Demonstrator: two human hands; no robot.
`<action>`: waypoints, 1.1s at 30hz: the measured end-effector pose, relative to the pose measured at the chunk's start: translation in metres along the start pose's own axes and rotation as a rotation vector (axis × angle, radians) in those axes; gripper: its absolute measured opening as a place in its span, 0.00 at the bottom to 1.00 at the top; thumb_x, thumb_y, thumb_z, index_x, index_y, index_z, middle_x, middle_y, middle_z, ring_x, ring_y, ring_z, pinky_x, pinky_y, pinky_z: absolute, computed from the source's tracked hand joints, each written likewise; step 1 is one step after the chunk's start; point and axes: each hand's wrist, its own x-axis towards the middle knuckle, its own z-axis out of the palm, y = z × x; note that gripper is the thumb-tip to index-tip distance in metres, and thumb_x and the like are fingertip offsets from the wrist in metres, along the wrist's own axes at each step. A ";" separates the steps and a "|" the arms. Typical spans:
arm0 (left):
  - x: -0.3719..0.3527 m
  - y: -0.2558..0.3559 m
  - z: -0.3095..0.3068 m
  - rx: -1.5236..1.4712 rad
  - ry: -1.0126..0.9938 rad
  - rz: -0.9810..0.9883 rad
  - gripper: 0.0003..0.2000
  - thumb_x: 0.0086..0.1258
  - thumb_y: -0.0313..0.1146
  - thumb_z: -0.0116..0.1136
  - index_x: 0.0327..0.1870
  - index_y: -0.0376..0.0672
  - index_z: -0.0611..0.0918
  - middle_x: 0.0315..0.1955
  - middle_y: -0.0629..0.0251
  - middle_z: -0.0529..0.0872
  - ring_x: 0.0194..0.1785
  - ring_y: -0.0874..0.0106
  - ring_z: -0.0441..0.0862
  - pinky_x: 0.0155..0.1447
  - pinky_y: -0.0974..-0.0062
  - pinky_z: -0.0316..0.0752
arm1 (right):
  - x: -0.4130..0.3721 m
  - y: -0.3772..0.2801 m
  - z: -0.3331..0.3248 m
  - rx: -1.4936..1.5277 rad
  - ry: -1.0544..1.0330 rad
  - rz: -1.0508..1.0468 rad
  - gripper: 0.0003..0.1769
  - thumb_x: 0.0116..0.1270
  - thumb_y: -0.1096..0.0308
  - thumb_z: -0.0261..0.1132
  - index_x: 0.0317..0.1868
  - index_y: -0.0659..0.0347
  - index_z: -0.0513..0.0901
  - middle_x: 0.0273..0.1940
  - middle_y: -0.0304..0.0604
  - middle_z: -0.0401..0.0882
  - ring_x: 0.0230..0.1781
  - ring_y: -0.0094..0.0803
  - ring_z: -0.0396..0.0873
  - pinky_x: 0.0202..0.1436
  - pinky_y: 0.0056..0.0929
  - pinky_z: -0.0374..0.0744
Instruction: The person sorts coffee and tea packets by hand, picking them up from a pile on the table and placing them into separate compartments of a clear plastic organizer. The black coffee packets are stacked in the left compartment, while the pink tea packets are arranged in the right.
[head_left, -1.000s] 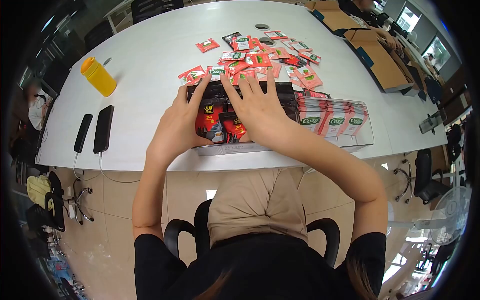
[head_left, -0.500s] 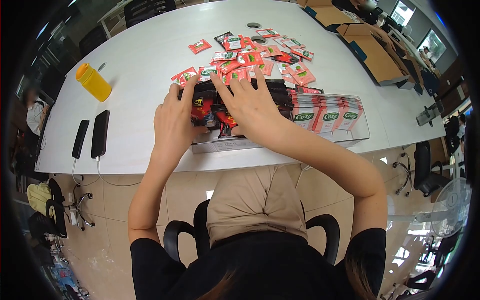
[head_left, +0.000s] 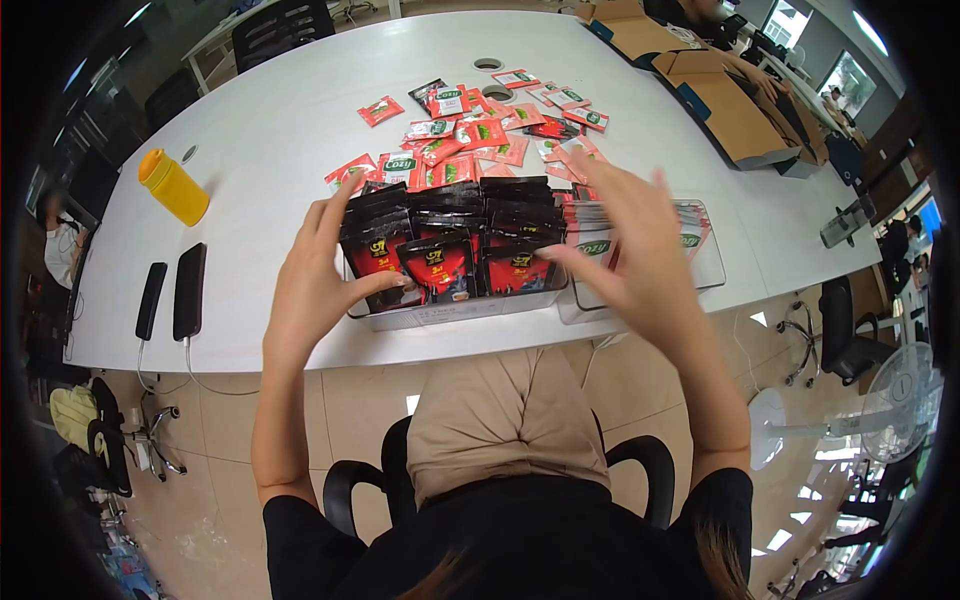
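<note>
Black-and-red G7 coffee sachets [head_left: 440, 265] stand in rows in a clear plastic container [head_left: 450, 312] at the table's near edge. My left hand [head_left: 312, 265] curves around the left end of these rows, fingers spread along the side and thumb against a front sachet. My right hand [head_left: 640, 245], slightly blurred, is open over the right end; its thumb points toward the coffee sachets. Beneath it, a second clear container [head_left: 712, 270] holds pink-and-white Cozy sachets [head_left: 592, 248], partly hidden by the hand.
Loose pink Cozy sachets [head_left: 482, 133] lie in a pile behind the containers. To the left are a yellow bottle [head_left: 175, 188] and two phones [head_left: 189, 290] with cables. Open cardboard boxes [head_left: 720, 105] sit at the far right, near a clear cup [head_left: 846, 222].
My hands have moved apart. The right hand lifted off the coffee sachets and shifted right over the Cozy sachets; the left moved to the rows' left end, leaving the coffee sachets visible.
</note>
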 end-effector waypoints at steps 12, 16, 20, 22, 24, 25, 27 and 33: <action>0.054 -0.031 -0.018 -0.252 -0.010 0.069 0.16 0.71 0.37 0.54 0.57 0.44 0.78 0.49 0.61 0.84 0.54 0.69 0.80 0.59 0.64 0.72 | -0.103 0.120 -0.014 0.254 0.400 0.577 0.18 0.68 0.66 0.62 0.55 0.64 0.79 0.54 0.46 0.79 0.56 0.35 0.75 0.63 0.32 0.69; 0.109 -0.013 -0.004 -0.291 -0.340 0.230 0.17 0.71 0.38 0.54 0.58 0.44 0.77 0.50 0.61 0.84 0.55 0.70 0.80 0.61 0.65 0.71 | -0.118 0.140 0.004 0.604 0.456 0.736 0.24 0.75 0.54 0.51 0.59 0.66 0.75 0.59 0.47 0.75 0.59 0.37 0.73 0.65 0.34 0.69; 0.165 0.001 0.038 -0.206 -0.583 0.375 0.18 0.68 0.40 0.58 0.56 0.44 0.80 0.50 0.60 0.84 0.54 0.67 0.81 0.60 0.66 0.73 | -0.117 0.150 0.025 0.871 0.466 0.665 0.39 0.75 0.39 0.33 0.68 0.65 0.65 0.68 0.50 0.63 0.67 0.42 0.64 0.66 0.40 0.66; 0.184 0.003 0.060 -0.115 -0.673 0.418 0.18 0.67 0.39 0.60 0.56 0.43 0.80 0.50 0.60 0.84 0.54 0.66 0.81 0.60 0.67 0.73 | -0.118 0.155 0.035 0.978 0.472 0.631 0.42 0.73 0.36 0.32 0.68 0.65 0.64 0.68 0.50 0.63 0.69 0.42 0.62 0.67 0.41 0.63; 0.199 0.003 0.079 0.012 -0.735 0.435 0.20 0.64 0.36 0.61 0.57 0.42 0.80 0.51 0.60 0.84 0.54 0.66 0.81 0.60 0.68 0.73 | -0.117 0.153 0.037 1.028 0.474 0.607 0.47 0.71 0.31 0.31 0.69 0.66 0.62 0.69 0.48 0.62 0.69 0.39 0.60 0.68 0.40 0.60; 0.205 0.001 0.085 0.047 -0.753 0.442 0.20 0.63 0.35 0.62 0.56 0.42 0.80 0.51 0.60 0.84 0.53 0.65 0.81 0.60 0.69 0.73 | -0.118 0.154 0.036 1.006 0.458 0.602 0.47 0.71 0.31 0.31 0.69 0.66 0.62 0.68 0.48 0.63 0.69 0.39 0.61 0.68 0.40 0.60; 0.218 -0.002 0.094 0.120 -0.792 0.453 0.21 0.61 0.34 0.63 0.56 0.41 0.80 0.51 0.60 0.84 0.52 0.63 0.81 0.59 0.70 0.74 | -0.121 0.155 0.037 0.965 0.427 0.596 0.47 0.71 0.31 0.31 0.69 0.66 0.63 0.68 0.48 0.63 0.67 0.37 0.63 0.68 0.40 0.60; 0.253 -0.058 0.112 0.221 -0.663 0.525 0.34 0.52 0.41 0.72 0.62 0.41 0.75 0.50 0.52 0.82 0.53 0.57 0.80 0.59 0.64 0.72 | -0.118 0.149 0.037 0.843 0.442 0.627 0.50 0.68 0.27 0.31 0.68 0.66 0.65 0.66 0.49 0.65 0.64 0.37 0.66 0.63 0.40 0.66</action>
